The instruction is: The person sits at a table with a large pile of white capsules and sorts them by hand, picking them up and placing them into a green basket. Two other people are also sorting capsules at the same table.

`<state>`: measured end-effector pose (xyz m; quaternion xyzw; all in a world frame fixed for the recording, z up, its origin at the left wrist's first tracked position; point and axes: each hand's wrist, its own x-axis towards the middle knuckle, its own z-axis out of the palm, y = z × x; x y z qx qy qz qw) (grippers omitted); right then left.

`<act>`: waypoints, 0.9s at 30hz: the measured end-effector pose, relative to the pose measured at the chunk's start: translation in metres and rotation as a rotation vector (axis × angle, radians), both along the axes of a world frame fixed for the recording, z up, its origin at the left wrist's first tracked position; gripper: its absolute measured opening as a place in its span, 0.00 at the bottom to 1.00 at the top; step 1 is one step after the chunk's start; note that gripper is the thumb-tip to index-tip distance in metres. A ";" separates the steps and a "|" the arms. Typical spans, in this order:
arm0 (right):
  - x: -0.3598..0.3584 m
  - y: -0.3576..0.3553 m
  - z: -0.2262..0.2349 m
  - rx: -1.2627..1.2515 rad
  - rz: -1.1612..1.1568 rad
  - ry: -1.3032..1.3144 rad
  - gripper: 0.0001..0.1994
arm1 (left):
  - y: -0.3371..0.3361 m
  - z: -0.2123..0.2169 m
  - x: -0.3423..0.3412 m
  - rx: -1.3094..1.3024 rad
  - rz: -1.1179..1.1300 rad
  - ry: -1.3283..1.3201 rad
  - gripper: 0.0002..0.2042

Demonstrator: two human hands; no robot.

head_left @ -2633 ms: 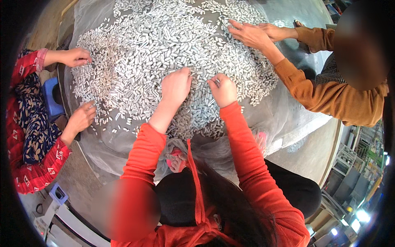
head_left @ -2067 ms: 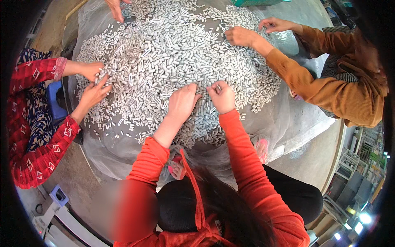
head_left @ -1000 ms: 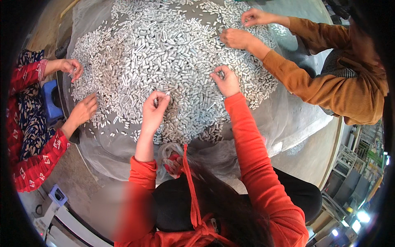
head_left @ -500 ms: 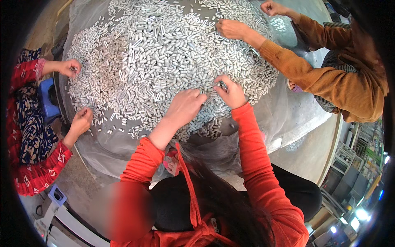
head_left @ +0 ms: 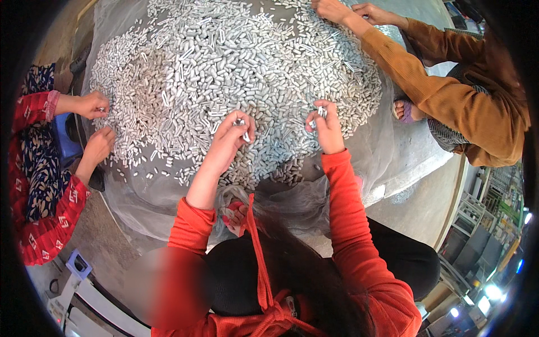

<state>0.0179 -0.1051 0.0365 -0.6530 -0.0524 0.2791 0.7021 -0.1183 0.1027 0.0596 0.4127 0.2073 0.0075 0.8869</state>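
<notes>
A broad heap of small silvery oblong pieces (head_left: 213,73), metallic in look and some with a slot along them, spreads in front of me. My left hand (head_left: 229,137) is raised over the near middle of the heap, its fingers curled around a few of these pieces. To its right, my right hand (head_left: 330,128) pinches several more between thumb and fingers. The two hands are apart, with loose pieces lying between and beneath them. How many pieces each hand holds cannot be made out.
Thin translucent sheeting (head_left: 365,154) lies under the heap. At the left, a co-worker's hands (head_left: 98,143) in red patterned sleeves work at the heap's edge. Across at the right, another co-worker's hand (head_left: 334,11) reaches over it. A blue stool (head_left: 68,137) stands at the left.
My hands have moved apart, the left one leftward and turned so the pieces in it show. The right co-worker's hand moved farther away; the left co-worker's nearer hand moved up toward the other.
</notes>
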 end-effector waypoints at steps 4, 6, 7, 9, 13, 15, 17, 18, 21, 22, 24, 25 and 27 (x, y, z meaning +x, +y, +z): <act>-0.012 -0.001 -0.006 -0.679 0.299 -0.494 0.08 | -0.004 0.004 -0.010 0.016 -0.082 0.139 0.07; -0.010 0.004 -0.002 -0.711 0.327 -0.569 0.08 | -0.002 -0.002 -0.014 -0.047 -0.094 0.087 0.07; -0.008 0.006 -0.001 -0.727 0.341 -0.607 0.09 | -0.002 -0.004 -0.015 -0.078 -0.101 0.061 0.06; -0.008 0.009 0.001 -0.710 0.298 -0.608 0.08 | -0.010 -0.004 -0.012 0.491 -0.109 0.040 0.05; -0.003 -0.011 -0.029 -0.472 0.018 -0.261 0.06 | -0.039 0.017 0.007 1.009 -0.345 0.210 0.06; -0.008 0.000 -0.006 -0.100 -0.096 0.174 0.08 | -0.051 0.003 0.014 1.382 -0.331 0.018 0.07; -0.011 0.001 0.012 0.068 -0.181 0.342 0.11 | -0.067 -0.014 0.020 1.641 -0.330 -0.080 0.08; -0.009 -0.001 0.021 0.103 -0.187 0.374 0.13 | -0.075 -0.020 0.024 1.720 -0.340 -0.077 0.09; -0.004 -0.007 0.029 0.216 -0.235 0.499 0.15 | -0.071 -0.028 0.019 1.699 -0.342 -0.116 0.09; -0.003 -0.012 0.020 0.303 -0.220 0.537 0.11 | -0.068 -0.028 0.015 1.649 -0.337 -0.138 0.08; -0.006 -0.005 0.022 0.390 -0.259 0.572 0.09 | -0.064 -0.012 0.008 1.255 -0.234 -0.104 0.07; -0.009 0.000 0.023 0.431 -0.278 0.590 0.08 | -0.060 -0.001 0.004 1.055 -0.182 -0.087 0.07; -0.015 0.015 0.019 0.359 -0.187 0.554 0.04 | -0.045 0.007 -0.011 0.798 -0.141 -0.036 0.07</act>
